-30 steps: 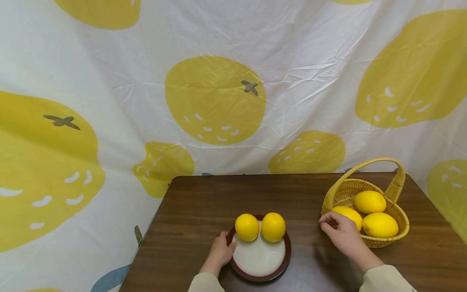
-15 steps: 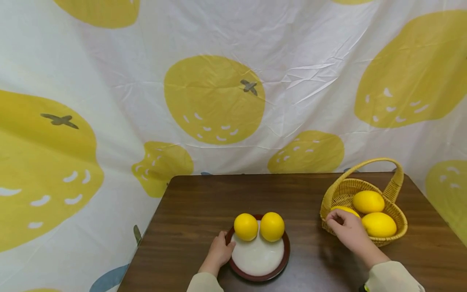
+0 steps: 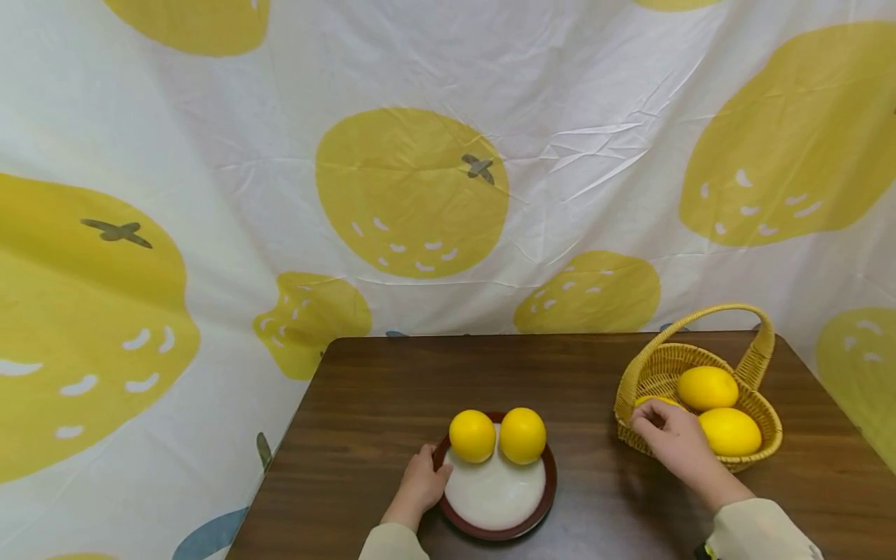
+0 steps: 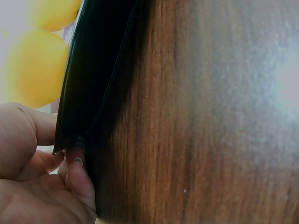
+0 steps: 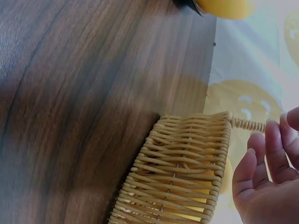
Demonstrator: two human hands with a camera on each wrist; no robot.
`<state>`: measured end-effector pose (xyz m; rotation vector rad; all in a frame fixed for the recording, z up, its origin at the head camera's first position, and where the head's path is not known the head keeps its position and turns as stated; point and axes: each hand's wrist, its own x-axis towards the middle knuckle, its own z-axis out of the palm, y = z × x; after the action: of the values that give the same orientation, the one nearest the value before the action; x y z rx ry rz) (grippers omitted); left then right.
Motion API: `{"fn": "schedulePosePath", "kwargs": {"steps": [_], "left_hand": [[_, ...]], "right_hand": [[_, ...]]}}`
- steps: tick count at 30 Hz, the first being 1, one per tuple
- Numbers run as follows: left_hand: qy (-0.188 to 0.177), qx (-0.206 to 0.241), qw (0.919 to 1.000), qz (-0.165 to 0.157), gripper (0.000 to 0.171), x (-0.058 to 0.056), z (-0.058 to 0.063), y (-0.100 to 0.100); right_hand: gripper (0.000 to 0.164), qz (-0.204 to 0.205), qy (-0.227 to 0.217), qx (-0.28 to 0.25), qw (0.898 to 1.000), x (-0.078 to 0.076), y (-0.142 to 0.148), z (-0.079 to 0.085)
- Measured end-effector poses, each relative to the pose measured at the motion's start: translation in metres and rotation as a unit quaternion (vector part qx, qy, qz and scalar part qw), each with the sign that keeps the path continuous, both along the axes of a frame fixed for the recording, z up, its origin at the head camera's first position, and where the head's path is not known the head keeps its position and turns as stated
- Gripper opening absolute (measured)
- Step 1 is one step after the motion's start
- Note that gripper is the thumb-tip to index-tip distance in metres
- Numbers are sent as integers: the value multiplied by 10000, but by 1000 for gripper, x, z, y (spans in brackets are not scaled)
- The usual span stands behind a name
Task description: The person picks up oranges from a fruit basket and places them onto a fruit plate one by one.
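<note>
we see a white plate (image 3: 494, 496) with a dark red rim, face up on the bench (image 3: 392, 381), two round yellow fruits (image 3: 523, 435) side by side on its far half; to the right, an upright wicker basket (image 3: 661, 372) holds three lemons (image 3: 729, 432), one largely hidden.

Fruit-print cloth (image 3: 560, 194) behind brown table (image 3: 588, 373).

A curtained-off indoor corner, though home or studio can't be told: a creased, fruit-print cloth (image 3: 581, 78) fills the upper frame and both sides, hanging right behind the wood-grain desk (image 3: 392, 373) across the lower frame
</note>
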<state>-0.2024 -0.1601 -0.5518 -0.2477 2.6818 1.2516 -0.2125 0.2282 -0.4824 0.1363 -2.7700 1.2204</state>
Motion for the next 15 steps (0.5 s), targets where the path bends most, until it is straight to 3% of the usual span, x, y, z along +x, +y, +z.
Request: {"fn": "schedulePosePath", "kwargs": {"steps": [7, 15], "left_hand": [[9, 0, 10000, 12, 46, 0, -2, 0], [7, 13, 10000, 33, 44, -1, -1, 1]], "right_hand": [[12, -67, -100, 426, 9990, -4, 6, 4], [9, 236, -75, 682, 9974, -12, 14, 6]]}}
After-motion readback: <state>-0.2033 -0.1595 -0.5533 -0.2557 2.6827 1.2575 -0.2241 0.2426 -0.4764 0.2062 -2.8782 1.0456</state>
